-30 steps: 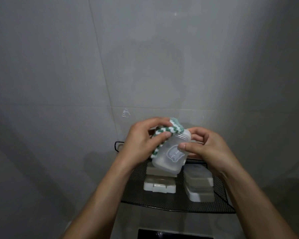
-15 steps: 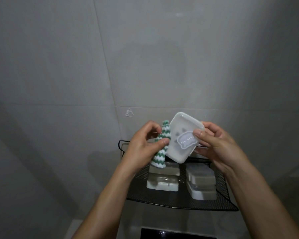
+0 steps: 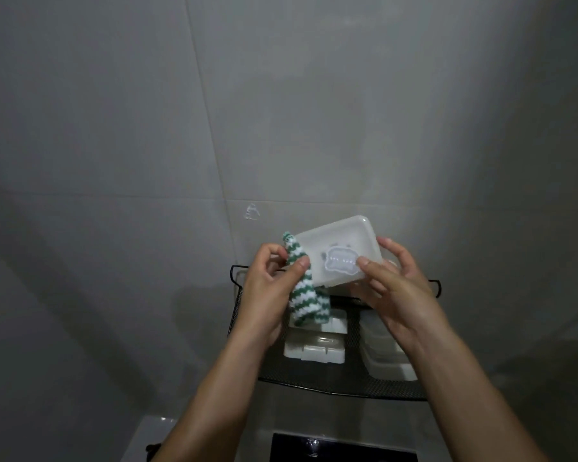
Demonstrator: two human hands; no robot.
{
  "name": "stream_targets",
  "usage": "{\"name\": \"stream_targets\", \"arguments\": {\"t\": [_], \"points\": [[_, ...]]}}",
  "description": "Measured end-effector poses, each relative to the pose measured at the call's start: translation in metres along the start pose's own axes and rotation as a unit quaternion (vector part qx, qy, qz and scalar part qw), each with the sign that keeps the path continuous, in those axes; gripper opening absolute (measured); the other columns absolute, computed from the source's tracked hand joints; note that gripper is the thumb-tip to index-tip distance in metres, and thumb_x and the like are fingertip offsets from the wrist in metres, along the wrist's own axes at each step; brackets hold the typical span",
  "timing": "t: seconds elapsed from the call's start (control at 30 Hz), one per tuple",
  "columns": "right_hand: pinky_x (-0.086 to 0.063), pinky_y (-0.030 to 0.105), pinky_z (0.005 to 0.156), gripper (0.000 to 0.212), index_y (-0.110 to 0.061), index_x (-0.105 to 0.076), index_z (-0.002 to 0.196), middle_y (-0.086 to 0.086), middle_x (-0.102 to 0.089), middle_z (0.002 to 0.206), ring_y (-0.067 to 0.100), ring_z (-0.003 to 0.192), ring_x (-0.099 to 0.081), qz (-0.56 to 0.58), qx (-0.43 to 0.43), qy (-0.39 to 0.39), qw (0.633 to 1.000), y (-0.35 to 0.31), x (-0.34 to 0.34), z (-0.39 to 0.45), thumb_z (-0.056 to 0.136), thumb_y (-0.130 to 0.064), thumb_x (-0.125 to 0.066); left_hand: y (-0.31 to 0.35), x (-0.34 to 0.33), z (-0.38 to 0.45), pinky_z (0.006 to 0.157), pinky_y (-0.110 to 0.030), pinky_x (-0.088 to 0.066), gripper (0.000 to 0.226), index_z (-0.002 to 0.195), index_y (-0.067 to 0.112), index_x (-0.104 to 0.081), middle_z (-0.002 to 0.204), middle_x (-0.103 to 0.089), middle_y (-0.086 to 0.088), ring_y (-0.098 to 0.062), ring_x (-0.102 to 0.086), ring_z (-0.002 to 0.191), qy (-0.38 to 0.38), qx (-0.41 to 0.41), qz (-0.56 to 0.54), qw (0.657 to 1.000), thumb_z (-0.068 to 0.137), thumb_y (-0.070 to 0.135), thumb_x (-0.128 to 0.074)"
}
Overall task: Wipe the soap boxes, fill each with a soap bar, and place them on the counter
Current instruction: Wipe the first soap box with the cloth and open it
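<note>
At frame centre, a translucent white plastic soap box [image 3: 339, 251], likely light, stiff and slippery, is pinched at its right end by the right hand [image 3: 394, 288]; a green-and-white striped cloth [image 3: 302, 288] is pinched by the left hand [image 3: 267, 291].

Right box stack [image 3: 386, 358] behind forearm

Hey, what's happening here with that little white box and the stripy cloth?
A person is cleaning a white soap box. The right hand holds it up in front of the tiled wall, while the left hand pinches a green-and-white striped cloth against its edge. More soap boxes wait on the black mesh shelf below.
</note>
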State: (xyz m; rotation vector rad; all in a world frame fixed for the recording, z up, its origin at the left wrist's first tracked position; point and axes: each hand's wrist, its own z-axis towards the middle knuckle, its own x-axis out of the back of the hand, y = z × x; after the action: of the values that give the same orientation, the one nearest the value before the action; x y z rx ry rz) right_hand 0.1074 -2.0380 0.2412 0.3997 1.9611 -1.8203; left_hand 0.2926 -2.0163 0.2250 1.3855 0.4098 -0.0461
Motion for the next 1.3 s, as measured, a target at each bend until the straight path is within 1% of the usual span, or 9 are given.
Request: {"name": "stream_targets", "arguments": {"t": [0.17, 0.33, 0.47, 0.63, 0.8, 0.93, 1.07, 1.2, 1.3], "points": [[-0.06, 0.029, 0.067, 0.057, -0.018, -0.069, 0.109, 0.006, -0.077, 0.092, 0.018, 0.076, -0.075, -0.088, -0.033, -0.068, 0.993, -0.013, 0.012, 0.002, 0.058, -0.037, -0.086, 0.018, 0.017, 0.012, 0.067, -0.032, -0.057, 0.025, 0.086, 0.02, -0.058, 0.097, -0.071, -0.009, -0.017, -0.067, 0.076, -0.04, -0.042, 0.1, 0.993, 0.081, 0.008, -0.078], [-0.06, 0.033, 0.066, 0.037, -0.024, -0.075, 0.101, 0.008, -0.077, 0.098, 0.024, 0.079, -0.074, -0.169, -0.084, -0.113, 0.976, -0.021, 0.023, 0.006, 0.066, -0.027, -0.085, 0.024, 0.018, 0.014, 0.061, -0.018, -0.052, 0.019, 0.089, 0.01, -0.061, 0.08, -0.072, 0.006, -0.005, -0.066, 0.068, -0.07, -0.06, 0.132, 0.987, 0.082, 0.003, -0.077], [-0.061, 0.034, 0.065, 0.052, -0.012, -0.071, 0.106, 0.014, -0.077, 0.099, 0.028, 0.082, -0.076, -0.124, -0.093, -0.099, 0.983, -0.015, 0.02, 0.004, 0.056, -0.016, -0.087, 0.014, 0.013, 0.013, 0.065, -0.019, -0.051, 0.017, 0.082, 0.014, -0.062, 0.076, -0.07, 0.005, -0.004, -0.064, 0.071, 0.006, -0.075, 0.166, 0.983, 0.082, 0.015, -0.079], [-0.063, 0.038, 0.07, 0.04, -0.011, -0.067, 0.099, 0.013, -0.077, 0.096, 0.029, 0.085, -0.076, -0.078, -0.061, -0.055, 0.994, 0.004, 0.01, -0.001, 0.062, -0.018, -0.08, -0.001, 0.0, 0.005, 0.057, -0.018, -0.047, 0.029, 0.074, 0.02, -0.05, 0.064, -0.061, 0.013, 0.0, -0.056, 0.062, 0.106, -0.073, 0.138, 0.982, 0.086, 0.023, -0.076], [-0.061, 0.031, 0.065, 0.031, -0.01, -0.064, 0.097, 0.014, -0.078, 0.095, 0.026, 0.084, -0.077, -0.012, -0.051, -0.032, 0.998, 0.016, 0.0, 0.003, 0.068, -0.014, -0.077, -0.01, -0.023, -0.015, 0.064, -0.043, -0.061, 0.024, 0.082, 0.011, -0.054, 0.082, -0.073, -0.01, -0.024, -0.073, 0.074, 0.076, -0.038, 0.121, 0.989, 0.089, 0.023, -0.073], [-0.061, 0.027, 0.064, 0.035, -0.014, -0.065, 0.099, 0.011, -0.077, 0.091, 0.021, 0.077, -0.076, -0.021, -0.037, -0.038, 0.998, 0.015, -0.004, 0.008, 0.066, -0.015, -0.077, -0.016, -0.03, -0.026, 0.068, -0.052, -0.058, 0.026, 0.08, 0.015, -0.051, 0.086, -0.07, -0.019, -0.039, -0.07, 0.08, 0.065, -0.028, 0.121, 0.99, 0.088, 0.022, -0.074], [-0.062, 0.029, 0.075, 0.051, -0.012, -0.066, 0.116, 0.016, -0.076, 0.102, 0.027, 0.09, -0.075, -0.044, -0.042, -0.057, 0.997, 0.011, 0.0, 0.009, 0.066, -0.009, -0.077, -0.011, -0.019, -0.018, 0.06, -0.038, -0.058, 0.028, 0.074, 0.02, -0.052, 0.082, -0.072, -0.01, -0.024, -0.07, 0.074, 0.047, 0.011, 0.079, 0.996, 0.083, 0.014, -0.078], [-0.062, 0.029, 0.069, 0.04, -0.004, -0.069, 0.101, 0.019, -0.076, 0.1, 0.026, 0.087, -0.076, -0.062, -0.07, -0.061, 0.994, -0.001, 0.007, 0.013, 0.066, -0.022, -0.078, 0.005, -0.001, -0.003, 0.056, -0.021, -0.05, 0.024, 0.079, 0.016, -0.056, 0.073, -0.068, 0.005, -0.007, -0.064, 0.066, -0.016, -0.009, 0.113, 0.993, 0.081, 0.011, -0.079], [-0.063, 0.035, 0.069, 0.043, -0.005, -0.066, 0.101, 0.022, -0.075, 0.101, 0.031, 0.086, -0.076, -0.103, -0.083, -0.077, 0.988, -0.004, 0.006, 0.014, 0.063, -0.019, -0.08, 0.013, 0.005, 0.002, 0.059, -0.023, -0.05, 0.022, 0.08, 0.011, -0.059, 0.074, -0.067, 0.001, -0.009, -0.059, 0.065, -0.016, -0.029, 0.152, 0.988, 0.081, 0.015, -0.08]]}}
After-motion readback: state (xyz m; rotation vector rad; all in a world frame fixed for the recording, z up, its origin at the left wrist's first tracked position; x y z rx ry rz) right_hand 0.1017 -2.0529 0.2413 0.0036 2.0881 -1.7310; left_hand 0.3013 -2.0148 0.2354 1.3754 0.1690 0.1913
